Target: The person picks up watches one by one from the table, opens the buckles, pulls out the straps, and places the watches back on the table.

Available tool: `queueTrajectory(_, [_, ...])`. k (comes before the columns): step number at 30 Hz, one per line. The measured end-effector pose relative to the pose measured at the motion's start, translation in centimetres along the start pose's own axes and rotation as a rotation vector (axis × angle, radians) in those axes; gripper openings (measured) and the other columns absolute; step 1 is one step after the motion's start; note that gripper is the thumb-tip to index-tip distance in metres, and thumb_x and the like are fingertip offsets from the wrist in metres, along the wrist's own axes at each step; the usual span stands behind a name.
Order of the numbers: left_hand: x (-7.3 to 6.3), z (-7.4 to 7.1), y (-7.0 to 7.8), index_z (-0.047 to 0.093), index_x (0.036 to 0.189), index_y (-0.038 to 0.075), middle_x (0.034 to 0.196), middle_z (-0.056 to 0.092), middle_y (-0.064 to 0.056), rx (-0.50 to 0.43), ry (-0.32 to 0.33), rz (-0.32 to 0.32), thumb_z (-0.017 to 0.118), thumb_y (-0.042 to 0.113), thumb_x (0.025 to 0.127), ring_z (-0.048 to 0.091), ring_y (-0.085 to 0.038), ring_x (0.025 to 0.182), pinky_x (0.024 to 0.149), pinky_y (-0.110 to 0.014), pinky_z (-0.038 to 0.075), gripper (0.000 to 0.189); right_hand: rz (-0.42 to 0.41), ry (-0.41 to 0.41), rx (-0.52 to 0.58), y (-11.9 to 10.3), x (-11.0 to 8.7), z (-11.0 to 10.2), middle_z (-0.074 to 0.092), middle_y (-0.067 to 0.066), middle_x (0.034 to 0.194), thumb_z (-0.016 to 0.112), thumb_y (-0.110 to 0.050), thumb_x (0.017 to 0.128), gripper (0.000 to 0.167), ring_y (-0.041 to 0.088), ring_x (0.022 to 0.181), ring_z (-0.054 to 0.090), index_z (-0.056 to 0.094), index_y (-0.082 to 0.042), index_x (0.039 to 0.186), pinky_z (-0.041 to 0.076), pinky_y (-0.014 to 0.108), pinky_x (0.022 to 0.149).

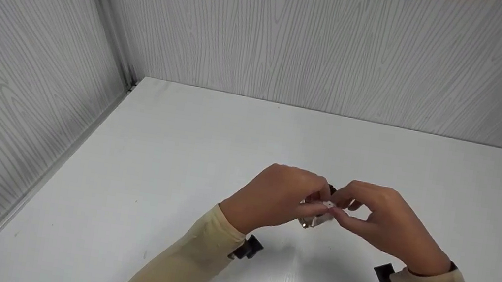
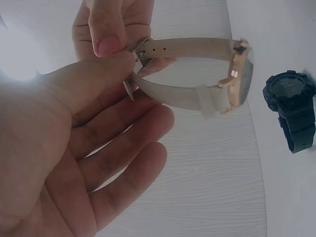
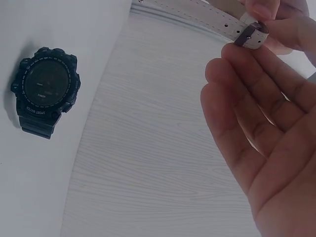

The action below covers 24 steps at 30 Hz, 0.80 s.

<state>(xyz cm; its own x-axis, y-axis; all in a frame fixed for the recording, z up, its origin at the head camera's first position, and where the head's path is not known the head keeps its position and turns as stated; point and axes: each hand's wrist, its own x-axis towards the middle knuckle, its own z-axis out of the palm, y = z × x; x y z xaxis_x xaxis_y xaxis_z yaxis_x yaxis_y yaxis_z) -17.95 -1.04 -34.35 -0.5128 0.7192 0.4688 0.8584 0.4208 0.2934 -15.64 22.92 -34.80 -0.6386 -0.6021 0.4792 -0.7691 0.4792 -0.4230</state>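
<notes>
Left hand [image 2: 52, 126], right hand [image 3: 284, 153] both pinching pale-strapped watch [image 2: 192, 48] near buckle [image 3: 243, 35]; black watch [image 3: 47, 84] beyond.

A rose-gold watch [image 2: 238, 79], its pale strap [image 2: 190, 48] looped, is held at the buckle [image 3: 245, 35] between fingers [image 3: 240, 58].

Pale watch strap [image 3: 200, 15] partly beyond right wrist view's top edge.

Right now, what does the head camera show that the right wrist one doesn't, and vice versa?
Only the head view shows the beige sleeves and wrist cameras. Only the right wrist view shows the dial of the black sport watch. Both show the left hand and right hand gripping the pale-strapped wristwatch, plus the wood-grain wall.
</notes>
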Motion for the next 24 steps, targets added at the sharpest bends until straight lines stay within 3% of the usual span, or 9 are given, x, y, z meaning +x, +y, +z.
queueTrajectory(6, [0.01,-0.1,0.02,0.074,0.092,0.015,0.08,0.069,0.009,-0.001,-0.005,0.005,0.074,0.023,0.097,0.057,-0.001,0.067,0.064,-0.014,0.043,0.01,0.013,-0.023,0.029,0.09,0.02,-0.12,0.073,-0.013,0.099,0.078,-0.002,0.091,0.028,0.004,0.082,0.068,0.074,-0.025,0.107,0.055,0.02,0.074])
queueTrajectory(16, [-0.08,-0.16,-0.21,0.073,0.094,0.013,0.085,0.072,0.008,-0.108,-0.023,0.005,0.074,0.02,0.096,0.066,-0.006,0.075,0.068,-0.013,0.045,0.007,-0.013,-0.059,0.076,0.14,-0.01,-0.24,0.072,-0.011,0.099,0.078,0.002,0.089,0.029,0.006,0.083,0.068,0.071,-0.021,0.106,0.056,0.02,0.073])
queueTrajectory(24, [0.0,-0.41,-0.12,0.072,0.092,0.013,0.082,0.07,0.009,-0.146,-0.027,0.002,0.075,0.019,0.094,0.059,-0.002,0.071,0.067,-0.014,0.044,0.007,-0.017,-0.045,0.106,0.22,-0.05,-0.1,0.07,-0.01,0.096,0.076,0.007,0.087,0.032,0.007,0.084,0.068,0.069,-0.019,0.103,0.057,0.021,0.075])
